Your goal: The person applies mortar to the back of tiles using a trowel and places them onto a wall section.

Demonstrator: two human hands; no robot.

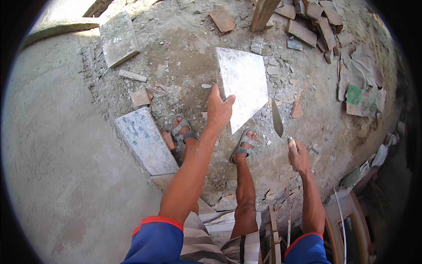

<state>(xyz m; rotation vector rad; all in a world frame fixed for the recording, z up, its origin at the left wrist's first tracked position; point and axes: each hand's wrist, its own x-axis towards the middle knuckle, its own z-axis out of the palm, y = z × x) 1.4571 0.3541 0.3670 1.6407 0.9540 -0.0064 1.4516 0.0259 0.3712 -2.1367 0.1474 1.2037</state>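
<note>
My left hand (220, 107) grips the left edge of a white stone slab (243, 83), thumb over its bright face and fingers behind the edge. The slab has an angled outline and hangs in front of the rubble-strewn ground. Off to the right, my right hand (297, 155) is wrapped round the handle of a pointed trowel (277, 119). Its narrow metal blade points up and away, close to the slab's lower right corner. Whether blade and slab touch, I cannot tell.
A grey-white slab (146, 141) lies left of my sandalled feet, a thick block (118, 39) at the far left. Bricks (312, 26) are heaped at the far right beside a wooden post (263, 15). A crumpled sack (362, 83) lies right; wooden frames (351, 220) stand near lower right.
</note>
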